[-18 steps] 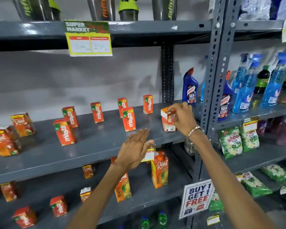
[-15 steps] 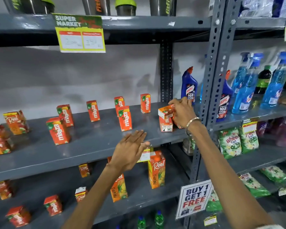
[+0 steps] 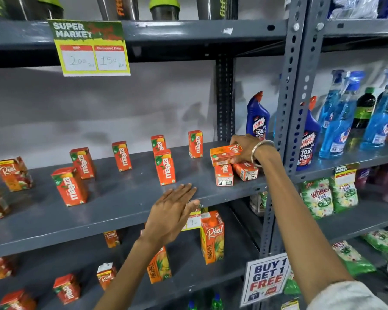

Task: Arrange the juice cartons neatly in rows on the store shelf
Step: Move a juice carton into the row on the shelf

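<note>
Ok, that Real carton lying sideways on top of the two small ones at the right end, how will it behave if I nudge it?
The sideways Real carton bridges two small cartons, so it would probably slide or topple off. It looks stiff and boxy, so it won't roll. The right hand grips it.

1. We see orange-red Maaza cartons (image 3: 165, 167) with white lettering and green corner patches.
2. Shelf (image 3: 112, 204) is plain dark grey.
3. Price sign (image 3: 90, 47) is yellow with a green header and white boxes.
4. Harpic bottle (image 3: 257, 117) is dark blue with a red cap.
5. Spray bottles (image 3: 336, 121) are translucent light blue.
</note>
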The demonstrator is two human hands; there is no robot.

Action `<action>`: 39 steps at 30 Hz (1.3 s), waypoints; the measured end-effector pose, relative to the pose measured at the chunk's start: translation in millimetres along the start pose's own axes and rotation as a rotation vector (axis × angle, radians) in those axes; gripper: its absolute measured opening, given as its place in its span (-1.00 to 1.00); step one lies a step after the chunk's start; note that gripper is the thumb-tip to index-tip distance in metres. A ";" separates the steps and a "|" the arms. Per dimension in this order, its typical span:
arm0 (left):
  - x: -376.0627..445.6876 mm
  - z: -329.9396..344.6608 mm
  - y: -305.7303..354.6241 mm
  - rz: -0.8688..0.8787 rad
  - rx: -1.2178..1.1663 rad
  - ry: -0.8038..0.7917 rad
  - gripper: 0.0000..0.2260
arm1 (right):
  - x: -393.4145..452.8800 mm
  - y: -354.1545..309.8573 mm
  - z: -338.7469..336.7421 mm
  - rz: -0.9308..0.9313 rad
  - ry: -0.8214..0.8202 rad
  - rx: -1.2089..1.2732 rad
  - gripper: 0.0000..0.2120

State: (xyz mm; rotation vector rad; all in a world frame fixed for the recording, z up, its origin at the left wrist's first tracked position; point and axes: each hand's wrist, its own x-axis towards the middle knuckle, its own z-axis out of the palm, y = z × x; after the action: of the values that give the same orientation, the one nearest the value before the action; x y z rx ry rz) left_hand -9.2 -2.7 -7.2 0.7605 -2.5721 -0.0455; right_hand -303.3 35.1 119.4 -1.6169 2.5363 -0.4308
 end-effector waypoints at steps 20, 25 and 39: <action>-18.9 -7.9 -19.8 -0.085 0.150 0.047 -0.35 | -79.1 -72.6 61.2 -0.160 0.397 1.599 -0.73; -68.7 -35.9 -70.9 -0.218 0.200 0.097 -0.43 | -96.7 -131.7 81.7 -0.294 0.332 1.611 -0.72; -254.4 -145.4 -279.0 -0.448 0.327 0.125 -0.32 | -125.3 -430.9 175.6 -0.546 -0.021 1.557 -0.64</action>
State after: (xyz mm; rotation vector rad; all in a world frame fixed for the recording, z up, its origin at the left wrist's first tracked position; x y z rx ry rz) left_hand 384.9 -92.2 -26.3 1.4019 -2.2693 0.2798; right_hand 167.6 -54.2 69.0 -1.3529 0.8636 -1.7425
